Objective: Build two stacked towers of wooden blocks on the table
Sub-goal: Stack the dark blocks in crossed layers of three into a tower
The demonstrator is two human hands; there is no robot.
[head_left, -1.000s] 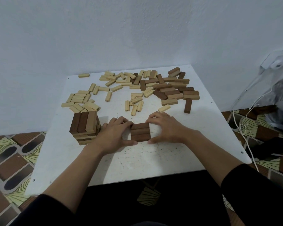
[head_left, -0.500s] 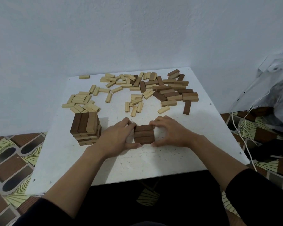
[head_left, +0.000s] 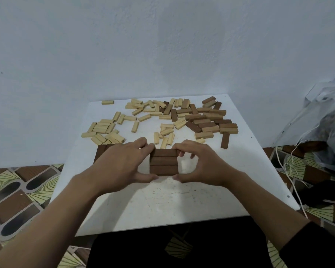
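Head view: over a white tabletop point(head_left: 172, 200), the left hand point(head_left: 122, 165) and right hand point(head_left: 203, 167) hold three dark blocks point(head_left: 163, 161) lying side by side at its centre. Each grip is clamped on the set, thumb near, fingers far. A block tower point(head_left: 103, 151) sits half hidden behind the left hand. Loose blocks point(head_left: 182, 117) lie scattered beyond.

It looked like a room in a home: a low white bench point(head_left: 172, 206) stood against a plain pale wall point(head_left: 162, 45) on a patterned floor point(head_left: 17, 200), with a stuffed plastic bag point(head_left: 327, 120) and loose white cords point(head_left: 284, 171) beside it.
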